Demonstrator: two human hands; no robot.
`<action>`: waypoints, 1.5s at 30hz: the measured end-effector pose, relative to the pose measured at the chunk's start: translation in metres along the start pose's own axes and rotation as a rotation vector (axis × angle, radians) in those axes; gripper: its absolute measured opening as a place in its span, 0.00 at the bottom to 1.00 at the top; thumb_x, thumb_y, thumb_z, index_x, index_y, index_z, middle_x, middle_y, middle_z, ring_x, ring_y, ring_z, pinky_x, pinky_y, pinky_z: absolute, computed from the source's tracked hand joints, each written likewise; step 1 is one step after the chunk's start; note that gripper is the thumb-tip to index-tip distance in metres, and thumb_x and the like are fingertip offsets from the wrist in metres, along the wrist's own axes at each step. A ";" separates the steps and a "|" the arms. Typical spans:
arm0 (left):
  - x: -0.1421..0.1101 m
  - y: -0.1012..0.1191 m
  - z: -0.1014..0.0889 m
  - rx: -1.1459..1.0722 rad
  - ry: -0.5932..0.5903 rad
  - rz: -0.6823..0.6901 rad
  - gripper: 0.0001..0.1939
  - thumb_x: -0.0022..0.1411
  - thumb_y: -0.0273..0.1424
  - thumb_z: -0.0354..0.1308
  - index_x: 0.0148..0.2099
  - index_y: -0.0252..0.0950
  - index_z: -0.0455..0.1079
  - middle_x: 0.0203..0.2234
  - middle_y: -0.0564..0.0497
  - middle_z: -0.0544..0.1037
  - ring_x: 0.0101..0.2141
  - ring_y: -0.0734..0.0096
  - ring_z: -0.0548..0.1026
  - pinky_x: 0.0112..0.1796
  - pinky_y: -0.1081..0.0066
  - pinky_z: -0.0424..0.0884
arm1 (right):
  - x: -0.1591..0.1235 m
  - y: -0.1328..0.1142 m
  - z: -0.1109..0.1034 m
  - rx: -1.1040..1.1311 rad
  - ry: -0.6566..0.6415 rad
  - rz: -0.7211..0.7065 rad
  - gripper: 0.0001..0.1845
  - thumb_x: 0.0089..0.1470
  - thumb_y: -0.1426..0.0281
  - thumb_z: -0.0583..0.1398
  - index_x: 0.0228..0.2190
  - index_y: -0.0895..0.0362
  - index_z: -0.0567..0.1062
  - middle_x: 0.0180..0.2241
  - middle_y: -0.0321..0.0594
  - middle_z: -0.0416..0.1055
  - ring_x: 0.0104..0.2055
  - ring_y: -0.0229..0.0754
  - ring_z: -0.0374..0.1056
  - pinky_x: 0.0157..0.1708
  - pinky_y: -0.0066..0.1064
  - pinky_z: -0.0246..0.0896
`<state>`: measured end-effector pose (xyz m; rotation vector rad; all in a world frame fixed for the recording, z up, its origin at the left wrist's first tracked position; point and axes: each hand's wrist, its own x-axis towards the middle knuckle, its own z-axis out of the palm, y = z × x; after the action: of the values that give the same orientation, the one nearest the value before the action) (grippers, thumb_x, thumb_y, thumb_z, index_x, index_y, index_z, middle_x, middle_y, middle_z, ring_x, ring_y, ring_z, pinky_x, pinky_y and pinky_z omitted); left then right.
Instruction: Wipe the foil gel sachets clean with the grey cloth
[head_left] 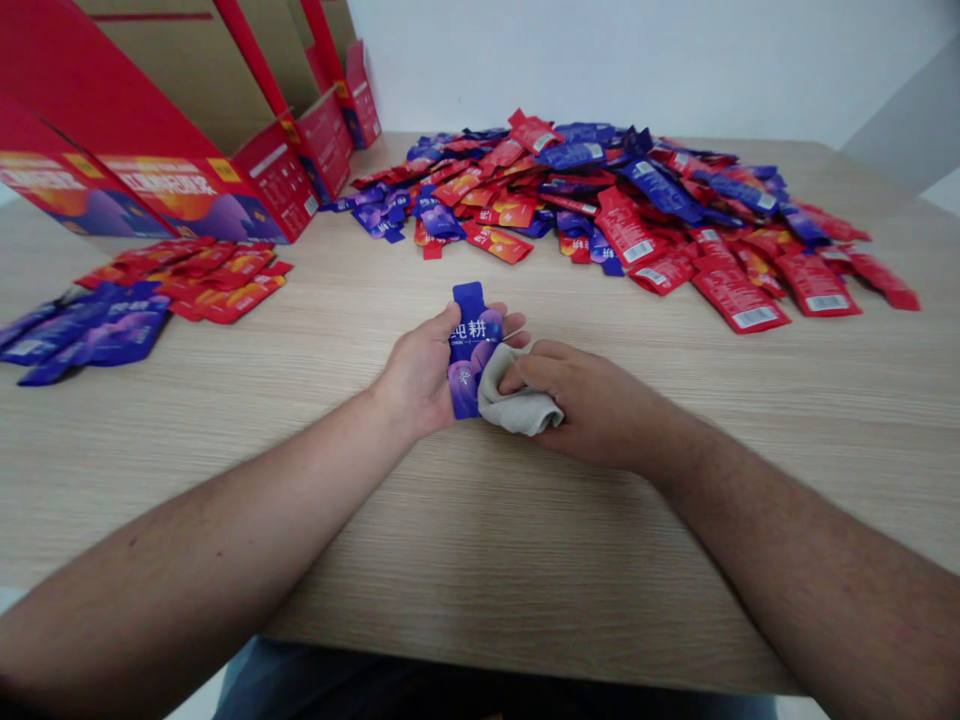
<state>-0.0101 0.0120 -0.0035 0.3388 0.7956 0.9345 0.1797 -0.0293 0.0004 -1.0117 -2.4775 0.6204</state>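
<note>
A purple-blue sachet (469, 352) with white lettering lies upright along the palm of my left hand (427, 365), held there by the thumb at its left edge. My right hand (600, 400) is closed around a folded grey cloth (517, 395). The cloth touches the lower right part of the sachet and hides some of it. Both hands are over the middle of the table, near the front.
A large heap of red and blue sachets (630, 230) spreads across the back of the wooden table (525, 560). At left lie smaller groups of red sachets (225, 280) and blue sachets (97, 325). Behind them stand several open red cartons (180, 185). A white wall rises behind.
</note>
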 end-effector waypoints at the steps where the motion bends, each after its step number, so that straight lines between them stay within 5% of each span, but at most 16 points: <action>1: -0.001 -0.002 0.001 0.004 0.003 0.001 0.22 0.78 0.41 0.46 0.55 0.32 0.75 0.41 0.43 0.86 0.39 0.60 0.85 0.44 0.60 0.81 | 0.000 -0.001 0.001 0.007 -0.003 -0.035 0.14 0.53 0.72 0.66 0.43 0.53 0.77 0.45 0.43 0.75 0.46 0.48 0.71 0.45 0.37 0.66; 4: -0.003 -0.008 0.005 0.026 0.016 -0.009 0.23 0.78 0.42 0.47 0.56 0.31 0.76 0.40 0.42 0.86 0.38 0.61 0.84 0.44 0.61 0.81 | 0.000 -0.005 0.007 -0.024 0.018 -0.048 0.18 0.54 0.73 0.66 0.47 0.54 0.77 0.46 0.45 0.74 0.48 0.50 0.71 0.47 0.39 0.68; 10: -0.007 -0.013 0.012 0.037 -0.002 -0.061 0.24 0.79 0.38 0.43 0.52 0.29 0.77 0.38 0.42 0.85 0.41 0.58 0.84 0.47 0.62 0.80 | 0.002 -0.008 0.007 -0.130 0.252 0.165 0.21 0.54 0.74 0.65 0.51 0.56 0.78 0.47 0.49 0.74 0.48 0.53 0.72 0.48 0.43 0.70; 14: -0.007 -0.011 0.009 0.041 -0.014 -0.061 0.23 0.78 0.39 0.44 0.47 0.31 0.78 0.38 0.42 0.86 0.37 0.61 0.84 0.42 0.64 0.80 | 0.001 -0.016 0.008 -0.057 0.058 0.054 0.19 0.54 0.73 0.67 0.48 0.54 0.79 0.47 0.47 0.74 0.48 0.51 0.72 0.47 0.42 0.70; 18: -0.007 -0.010 0.007 0.044 0.005 -0.064 0.23 0.78 0.41 0.46 0.51 0.31 0.77 0.40 0.41 0.86 0.39 0.59 0.85 0.46 0.60 0.80 | -0.002 -0.015 0.007 -0.051 -0.078 -0.012 0.18 0.53 0.73 0.68 0.47 0.51 0.79 0.46 0.43 0.74 0.45 0.48 0.73 0.44 0.39 0.70; 25: -0.005 -0.013 0.010 0.055 0.019 -0.084 0.24 0.78 0.40 0.45 0.50 0.30 0.77 0.36 0.41 0.85 0.38 0.58 0.85 0.46 0.60 0.81 | 0.000 0.002 0.002 -0.171 0.289 0.143 0.20 0.51 0.73 0.67 0.48 0.54 0.78 0.44 0.46 0.76 0.45 0.52 0.72 0.45 0.41 0.70; 32: -0.002 -0.006 0.004 0.005 0.012 -0.053 0.24 0.78 0.42 0.46 0.57 0.31 0.75 0.41 0.42 0.86 0.39 0.59 0.85 0.47 0.58 0.80 | -0.001 -0.001 -0.001 0.003 -0.079 -0.061 0.16 0.51 0.75 0.67 0.43 0.52 0.79 0.43 0.40 0.76 0.44 0.46 0.73 0.43 0.36 0.69; 39: -0.003 -0.006 0.007 0.022 0.010 -0.093 0.23 0.78 0.38 0.44 0.53 0.29 0.76 0.33 0.44 0.84 0.31 0.62 0.83 0.40 0.64 0.81 | 0.001 0.013 -0.002 -0.158 0.326 0.153 0.18 0.53 0.71 0.66 0.47 0.57 0.79 0.42 0.48 0.76 0.45 0.52 0.73 0.46 0.42 0.68; 45: -0.003 -0.002 0.005 -0.008 -0.010 -0.099 0.23 0.78 0.40 0.45 0.56 0.31 0.76 0.39 0.42 0.86 0.38 0.58 0.85 0.45 0.57 0.81 | 0.002 0.010 -0.008 0.030 -0.025 -0.052 0.13 0.51 0.72 0.67 0.41 0.53 0.79 0.43 0.40 0.78 0.44 0.47 0.73 0.43 0.36 0.67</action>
<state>-0.0066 0.0089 0.0002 0.2950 0.7923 0.8425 0.1878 -0.0192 0.0016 -0.9305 -2.4998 0.6557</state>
